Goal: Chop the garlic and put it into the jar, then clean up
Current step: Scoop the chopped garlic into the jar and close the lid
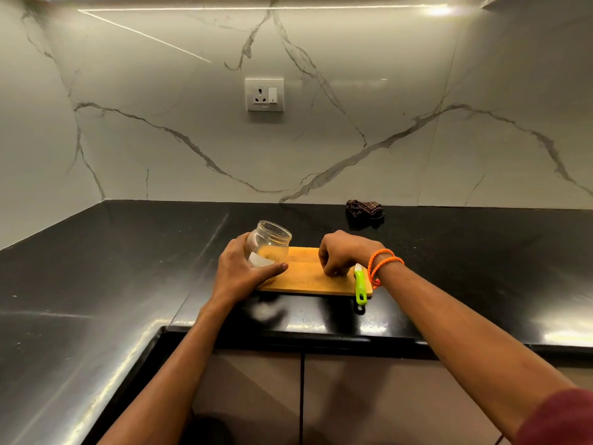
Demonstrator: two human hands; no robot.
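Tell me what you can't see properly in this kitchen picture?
- Garlic: head view, the right hand's curled fingers cover that patch of the cutting board, so whether they pinch any is unclear.
- Knife: only the green handle shows; the right wrist hides the blade.
- Jar contents: the left hand and glare blur them.
- Dark cloth: too small to identify.

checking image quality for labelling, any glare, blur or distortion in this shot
Head view: strip-light glare runs along the top of the marble wall, with bright patches on the black counter; wide-angle bending curves the counter's edges; the jar in the left hand is see-through and soft; the right hand hides any garlic.
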